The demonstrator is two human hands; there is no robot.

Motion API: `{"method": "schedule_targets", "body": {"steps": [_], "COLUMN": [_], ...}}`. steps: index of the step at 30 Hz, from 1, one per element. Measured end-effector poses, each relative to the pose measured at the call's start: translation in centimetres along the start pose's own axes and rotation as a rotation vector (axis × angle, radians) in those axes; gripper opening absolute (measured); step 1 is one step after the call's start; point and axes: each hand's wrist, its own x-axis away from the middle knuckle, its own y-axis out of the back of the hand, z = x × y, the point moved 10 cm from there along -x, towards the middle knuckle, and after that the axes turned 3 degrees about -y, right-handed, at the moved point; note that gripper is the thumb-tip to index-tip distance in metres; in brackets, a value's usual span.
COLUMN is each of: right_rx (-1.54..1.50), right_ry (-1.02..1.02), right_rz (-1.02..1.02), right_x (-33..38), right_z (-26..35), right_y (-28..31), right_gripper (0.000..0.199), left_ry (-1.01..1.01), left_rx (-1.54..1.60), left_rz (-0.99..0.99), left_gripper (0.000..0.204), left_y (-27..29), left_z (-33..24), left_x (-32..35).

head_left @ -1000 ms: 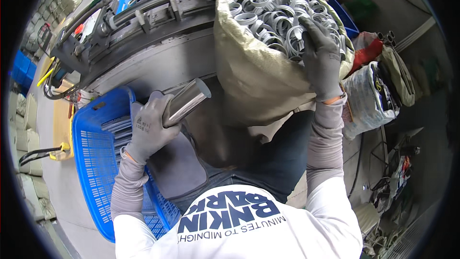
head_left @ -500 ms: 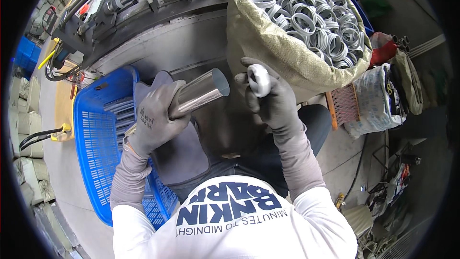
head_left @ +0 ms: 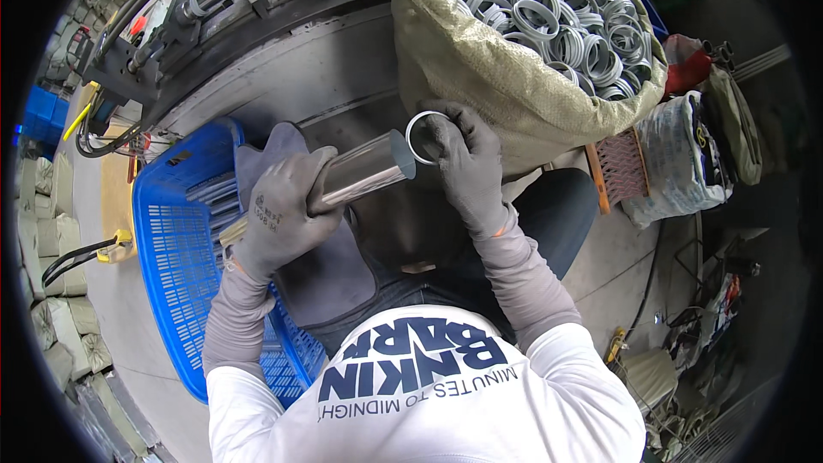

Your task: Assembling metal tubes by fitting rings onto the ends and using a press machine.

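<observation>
My left hand (head_left: 287,201), in a grey glove, is closed round a shiny metal tube (head_left: 364,173) that slants up to the right, its open end facing my other hand. In my gloved right hand (head_left: 471,159) a thin white plastic ring (head_left: 410,139) is pinched by its right side. The ring stands on edge right at the tube's open end; whether the two touch I cannot tell. Beyond my right hand stands a big woven sack (head_left: 480,77), filled with many grey-white rings (head_left: 536,19).
A blue plastic basket (head_left: 180,270) holding thin metal tubes (head_left: 214,197) stands at my left. Across the far side runs a dark machine bench (head_left: 231,51) with rods. To the right are a small woven-seat stool (head_left: 615,170) and a white bag (head_left: 677,163).
My right hand has turned the ring and brought it left, up to the tube's open end. My left hand keeps hold of the tube, nearly in place. The view has shifted slightly.
</observation>
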Motion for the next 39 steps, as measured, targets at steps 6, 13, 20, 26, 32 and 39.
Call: {"method": "schedule_targets", "body": {"steps": [6, 13, 20, 26, 32, 39], "right_rx": [0.158, -0.27, 0.037, 0.104, -0.016, -0.193], "right_ry": [0.228, -0.025, 0.207, 0.2, 0.092, -0.111], "right_rz": [-0.054, 0.248, 0.114, 0.036, -0.022, 0.022], "right_x": [1.2, 1.3, 2.2, 2.4, 1.8, 1.0], "right_z": [2.5, 1.3, 1.7, 1.4, 0.5, -2.2], "right_y": [-0.5, -3.3, -4.3, -4.6, -4.8, -4.9], "right_gripper": [0.024, 0.03, 0.031, 0.033, 0.029, 0.017], "left_ry": [0.021, -0.008, 0.004, 0.001, -0.005, 0.036], "left_rx": [-0.012, -0.006, -0.098, -0.132, -0.128, -0.132], "left_rz": [0.01, 0.015, 0.041, 0.09, 0.098, 0.143], "left_gripper": [0.056, 0.059, 0.061, 0.065, 0.068, 0.068], "left_y": [-0.3, -0.8, -2.2, -3.0, -3.2, -3.3], "left_z": [-0.2, 0.1, 0.7, 1.9, 1.9, 1.0], "left_x": [-0.2, 0.1, 1.1, 1.3, 0.8, 0.1]}}
